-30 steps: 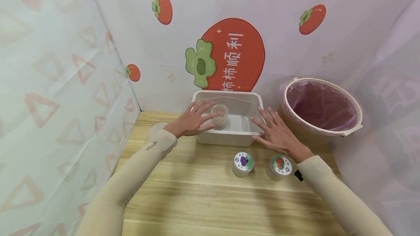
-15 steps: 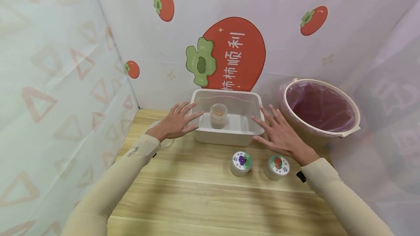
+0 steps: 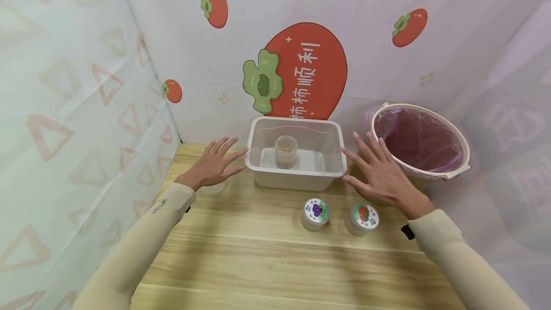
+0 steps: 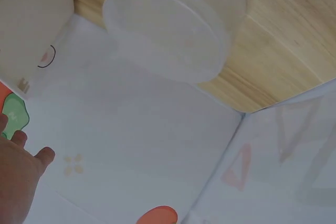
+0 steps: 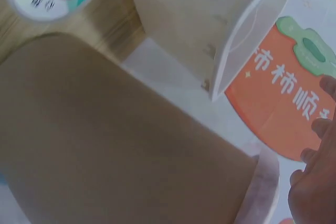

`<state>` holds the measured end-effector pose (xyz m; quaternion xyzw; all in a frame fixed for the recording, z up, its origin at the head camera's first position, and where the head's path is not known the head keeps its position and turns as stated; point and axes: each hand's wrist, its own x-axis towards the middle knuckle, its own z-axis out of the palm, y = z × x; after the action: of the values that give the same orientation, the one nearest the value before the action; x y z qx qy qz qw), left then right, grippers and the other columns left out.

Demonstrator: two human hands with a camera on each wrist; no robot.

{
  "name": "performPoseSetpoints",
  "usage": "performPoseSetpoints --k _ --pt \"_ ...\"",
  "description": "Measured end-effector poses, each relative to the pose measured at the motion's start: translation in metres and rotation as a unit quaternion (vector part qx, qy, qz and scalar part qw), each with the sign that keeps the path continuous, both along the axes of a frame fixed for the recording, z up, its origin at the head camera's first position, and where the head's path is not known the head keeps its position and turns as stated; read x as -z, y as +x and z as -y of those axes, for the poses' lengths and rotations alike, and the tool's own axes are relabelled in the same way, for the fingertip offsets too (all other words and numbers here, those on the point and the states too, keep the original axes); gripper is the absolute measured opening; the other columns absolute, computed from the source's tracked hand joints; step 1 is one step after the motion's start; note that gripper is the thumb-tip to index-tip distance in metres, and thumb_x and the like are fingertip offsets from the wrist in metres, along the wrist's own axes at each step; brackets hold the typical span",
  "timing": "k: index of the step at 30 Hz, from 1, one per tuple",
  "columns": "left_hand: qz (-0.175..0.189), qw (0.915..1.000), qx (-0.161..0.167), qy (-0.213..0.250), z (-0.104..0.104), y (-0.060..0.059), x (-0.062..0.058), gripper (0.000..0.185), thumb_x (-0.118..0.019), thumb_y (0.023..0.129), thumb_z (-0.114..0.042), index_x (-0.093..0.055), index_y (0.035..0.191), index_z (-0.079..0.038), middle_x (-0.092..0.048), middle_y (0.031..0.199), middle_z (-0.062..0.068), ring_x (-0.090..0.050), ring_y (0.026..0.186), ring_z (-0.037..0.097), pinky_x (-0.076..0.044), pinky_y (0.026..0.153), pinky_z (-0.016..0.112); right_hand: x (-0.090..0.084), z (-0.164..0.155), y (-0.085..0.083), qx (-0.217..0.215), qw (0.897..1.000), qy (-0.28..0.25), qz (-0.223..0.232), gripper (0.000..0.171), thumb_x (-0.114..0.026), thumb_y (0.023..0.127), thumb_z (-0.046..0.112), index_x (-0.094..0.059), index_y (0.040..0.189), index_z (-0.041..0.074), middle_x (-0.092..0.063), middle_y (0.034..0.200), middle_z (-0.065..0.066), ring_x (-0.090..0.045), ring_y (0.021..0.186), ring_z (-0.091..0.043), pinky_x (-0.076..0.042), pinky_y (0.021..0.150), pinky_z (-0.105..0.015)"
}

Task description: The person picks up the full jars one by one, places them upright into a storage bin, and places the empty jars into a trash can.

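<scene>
A white plastic bin [image 3: 297,181] stands against the back wall. Inside it, toward the left, is a clear cup [image 3: 286,159] with small tan grains. My left hand [image 3: 211,164] hovers left of the bin, fingers spread, fingertips near its left rim. Below that hand is a round translucent tub [image 4: 168,35], mostly hidden in the head view. My right hand [image 3: 380,176] is spread at the bin's right side, thumb and index fingertips right at the rim. Neither hand holds anything.
In front of the bin stand two lidded jars, one with a purple print [image 3: 316,212], the other with a red fruit print [image 3: 363,216]. A trash can [image 3: 458,133] with a purple liner is at the right. Printed cloth walls [image 3: 206,123] enclose the wooden table [image 3: 275,262].
My left hand has moved left, from over the bin to outside its left rim, uncovering the cup. My right hand has shifted slightly right.
</scene>
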<state>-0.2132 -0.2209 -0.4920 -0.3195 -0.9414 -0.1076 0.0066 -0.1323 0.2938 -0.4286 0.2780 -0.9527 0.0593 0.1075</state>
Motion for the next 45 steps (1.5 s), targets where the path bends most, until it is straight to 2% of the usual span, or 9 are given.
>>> performPoseSetpoints --k 4,14,17,23,27,30,33,39,45 --pt "0.005 0.9998 -0.014 0.009 0.013 0.001 0.007 0.059 -0.057 0.111 -0.05 -0.049 0.165 -0.028 -0.028 0.178 0.018 -0.021 0.164 0.048 -0.017 0.128 0.076 -0.006 -0.009 0.002 0.006 1.0 0.005 -0.017 0.077 -0.06 0.102 0.061 -0.046 0.166 0.022 -0.017 0.183 -0.017 -0.007 0.169 -0.047 -0.004 0.136 -0.064" --pt "0.007 0.9992 -0.039 0.007 0.042 0.007 0.023 0.062 -0.062 0.109 -0.046 -0.047 0.167 -0.026 -0.027 0.178 0.02 -0.025 0.162 0.052 -0.02 0.125 0.079 -0.016 -0.04 0.004 0.026 0.999 -0.002 -0.041 0.083 -0.039 0.104 0.079 -0.041 0.168 0.026 -0.018 0.183 -0.014 -0.005 0.17 -0.044 -0.004 0.136 -0.065" --pt "0.014 0.9991 -0.039 0.009 0.047 0.01 0.028 0.063 -0.062 0.109 -0.045 -0.047 0.167 -0.025 -0.027 0.178 0.021 -0.027 0.16 0.053 -0.02 0.124 0.08 -0.017 -0.051 0.006 0.037 0.999 -0.003 -0.036 0.081 -0.04 0.105 0.078 -0.037 0.17 0.03 -0.014 0.184 -0.012 -0.004 0.171 -0.043 -0.004 0.136 -0.066" --pt "-0.014 0.9986 -0.05 0.004 0.06 0.015 0.041 0.063 -0.066 0.106 -0.047 -0.051 0.163 -0.024 -0.033 0.174 0.023 -0.033 0.157 0.054 -0.026 0.122 0.08 -0.022 -0.075 0.011 0.058 0.998 -0.006 -0.032 0.08 -0.047 0.105 0.073 -0.029 0.173 0.035 -0.009 0.185 -0.009 -0.002 0.171 -0.042 -0.001 0.135 -0.068" --pt "-0.021 0.9985 -0.048 0.014 0.068 0.017 0.048 0.066 -0.067 0.104 -0.051 -0.053 0.162 -0.023 -0.035 0.172 0.026 -0.035 0.155 0.056 -0.029 0.12 0.08 -0.026 -0.091 0.015 0.079 0.997 -0.012 -0.023 0.08 -0.048 0.106 0.07 -0.024 0.174 0.036 -0.006 0.186 -0.008 0.0 0.171 -0.043 0.002 0.135 -0.068" --pt "-0.008 0.9984 -0.052 0.019 0.075 0.02 0.053 0.069 -0.064 0.105 -0.056 -0.051 0.163 -0.023 -0.033 0.172 0.027 -0.033 0.155 0.058 -0.027 0.119 0.081 -0.028 -0.103 0.018 0.096 0.995 -0.012 -0.013 0.078 -0.047 0.109 0.066 -0.019 0.176 0.036 -0.005 0.185 -0.01 0.004 0.171 -0.043 0.006 0.135 -0.067" --pt "0.005 0.998 -0.062 0.012 0.081 0.022 0.058 0.071 -0.062 0.105 -0.061 -0.048 0.165 -0.025 -0.032 0.173 0.028 -0.032 0.155 0.058 -0.025 0.119 0.081 -0.029 -0.117 0.022 0.105 0.994 -0.004 -0.012 0.077 -0.045 0.111 0.062 -0.016 0.176 0.035 -0.006 0.185 -0.015 0.005 0.17 -0.047 0.006 0.134 -0.067" --pt "0.04 0.9952 -0.089 -0.009 0.09 0.026 0.066 0.076 -0.064 0.104 -0.059 -0.041 0.169 -0.026 -0.025 0.176 0.029 -0.03 0.156 0.057 -0.022 0.123 0.08 -0.028 -0.139 0.026 0.119 0.993 -0.008 -0.003 0.075 -0.046 0.112 0.056 -0.015 0.177 0.033 -0.002 0.185 -0.017 0.001 0.168 -0.051 0.005 0.132 -0.072" --pt "0.065 0.9909 -0.115 -0.026 0.09 0.028 0.068 0.083 -0.068 0.102 -0.059 -0.037 0.171 -0.026 -0.018 0.178 0.028 -0.026 0.158 0.055 -0.019 0.123 0.08 -0.024 -0.156 0.029 0.146 0.989 -0.019 0.018 0.075 -0.045 0.113 0.052 -0.013 0.177 0.03 0.002 0.184 -0.018 0.002 0.168 -0.051 0.004 0.129 -0.078"
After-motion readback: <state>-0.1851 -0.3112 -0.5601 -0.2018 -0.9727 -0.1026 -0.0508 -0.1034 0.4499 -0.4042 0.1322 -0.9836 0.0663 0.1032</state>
